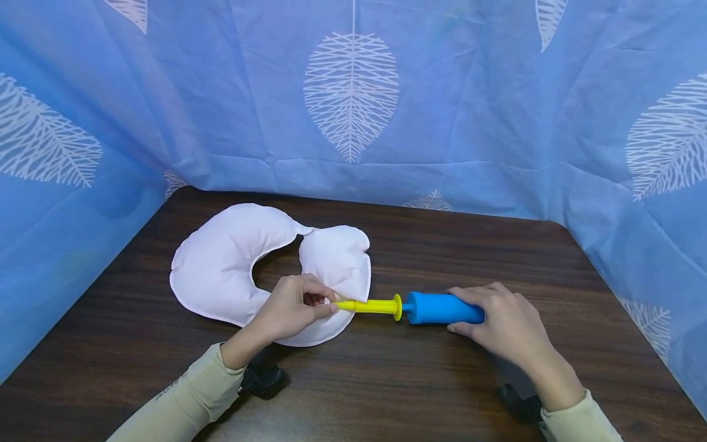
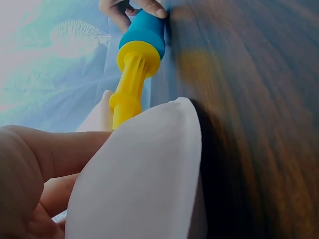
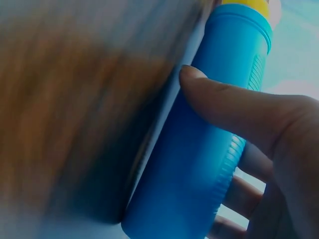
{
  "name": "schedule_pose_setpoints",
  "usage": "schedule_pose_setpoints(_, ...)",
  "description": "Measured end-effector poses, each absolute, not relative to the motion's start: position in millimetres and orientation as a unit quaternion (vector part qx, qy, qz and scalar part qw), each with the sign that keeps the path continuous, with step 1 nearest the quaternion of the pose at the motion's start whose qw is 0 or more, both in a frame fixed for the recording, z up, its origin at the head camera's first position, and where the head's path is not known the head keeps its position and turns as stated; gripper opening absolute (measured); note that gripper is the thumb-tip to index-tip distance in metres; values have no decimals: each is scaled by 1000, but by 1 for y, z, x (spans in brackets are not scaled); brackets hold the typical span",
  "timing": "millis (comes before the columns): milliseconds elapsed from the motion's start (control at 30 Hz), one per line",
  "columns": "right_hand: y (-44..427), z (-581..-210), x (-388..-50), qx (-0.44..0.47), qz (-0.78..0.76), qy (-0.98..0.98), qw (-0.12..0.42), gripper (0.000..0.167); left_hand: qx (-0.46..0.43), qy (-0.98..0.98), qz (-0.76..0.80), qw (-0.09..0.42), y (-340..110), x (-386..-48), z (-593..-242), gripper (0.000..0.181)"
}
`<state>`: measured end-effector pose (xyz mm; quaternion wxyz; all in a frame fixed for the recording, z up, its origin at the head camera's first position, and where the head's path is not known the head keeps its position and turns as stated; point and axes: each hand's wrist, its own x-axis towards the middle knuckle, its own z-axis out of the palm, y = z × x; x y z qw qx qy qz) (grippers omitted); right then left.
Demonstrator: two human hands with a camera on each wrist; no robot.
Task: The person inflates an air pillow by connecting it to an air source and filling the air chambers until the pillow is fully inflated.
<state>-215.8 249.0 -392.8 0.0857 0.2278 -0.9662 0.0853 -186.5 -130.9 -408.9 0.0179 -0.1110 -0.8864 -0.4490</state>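
Observation:
A pale pink U-shaped inflatable neck pillow (image 1: pixel 212 270) lies puffed up on the table. At its near right part, my left hand (image 1: pixel 287 310) pinches the small white valve, where the tip of the yellow nozzle section (image 1: pixel 378 306) of a hand pump meets it. How deep the tip sits is hidden by the fingers. My right hand (image 1: pixel 510 322) grips the pump's blue barrel (image 1: pixel 442 308), with the thumb (image 3: pixel 224 102) along one side in the right wrist view. A thin blue rod shows between barrel and yellow section. In the left wrist view, the pillow's edge (image 2: pixel 139 179) covers the valve.
The dark wood-grain table (image 1: pixel 431 380) carries the pillow and pump. Blue cloth (image 1: pixel 475 98) with white leaf prints hangs around its back and sides. Black wrist devices (image 1: pixel 265 380) are worn on both wrists, below the beige sleeves' cuffs.

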Motion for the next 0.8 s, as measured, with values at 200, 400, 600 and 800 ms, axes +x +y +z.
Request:
schedule_pose_setpoints(200, 280, -390, -226, 181, 84, -979, 47, 71, -108, -887, -449, 19, -130, -187, -408, 7)
schedule_pose_setpoints(400, 311, -388, -236, 138, 96, -985, 24, 73, -107, -888, -447, 22, -129, -187, -407, 6)
schedule_pose_setpoints(600, 318, -391, -236, 137, 103, -984, 35, 71, -104, -887, -449, 25, -129, -187, -407, 6)
schedule_pose_setpoints(800, 294, -392, -231, 188, 98, -975, 69, 69, -96, -888, -450, 30, -129, -187, -408, 8)
